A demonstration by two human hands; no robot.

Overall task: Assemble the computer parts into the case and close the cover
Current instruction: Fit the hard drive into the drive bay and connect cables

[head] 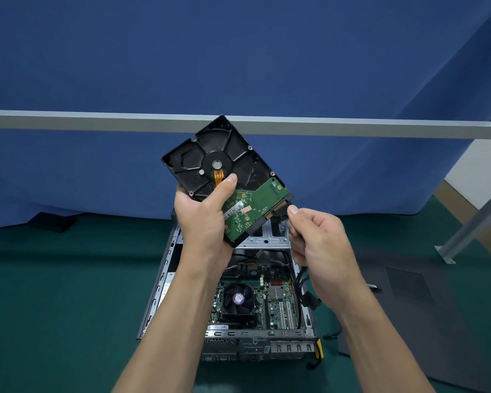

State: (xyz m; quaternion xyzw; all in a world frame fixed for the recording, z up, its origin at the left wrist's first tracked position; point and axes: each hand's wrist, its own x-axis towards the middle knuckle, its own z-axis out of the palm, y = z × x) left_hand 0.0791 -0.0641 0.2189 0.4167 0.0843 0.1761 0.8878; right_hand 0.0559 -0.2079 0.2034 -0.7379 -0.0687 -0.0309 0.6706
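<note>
Forearms (165, 350), two, bare, entering from the bottom edge and reaching up over the work.

Computer case (158, 282): open desktop chassis lying flat on a green mat (54, 293), below both hands. Inside it, a motherboard (278, 302) with a black cooler fan (237, 299) mounted left of centre.

Hard drive (221, 160): held in the air above the far end of the case, tilted, underside and green circuit board facing the camera, connector edge pointing lower right.

Left hand (201, 219): clamped on the drive, thumb pressed across its underside, fingers wrapped behind.

Right hand (321, 242): thumb and forefinger pinched together on a black cable connector (283, 213) touching the drive's connector edge; whether it is seated cannot be told. Black cables (301, 282) trail down from this hand into the case.

Side cover (408, 285): dark grey panel, flat on the mat, right of the case.

Background: blue curtain (238, 52), crossed by a grey metal rail (97, 120).
</note>
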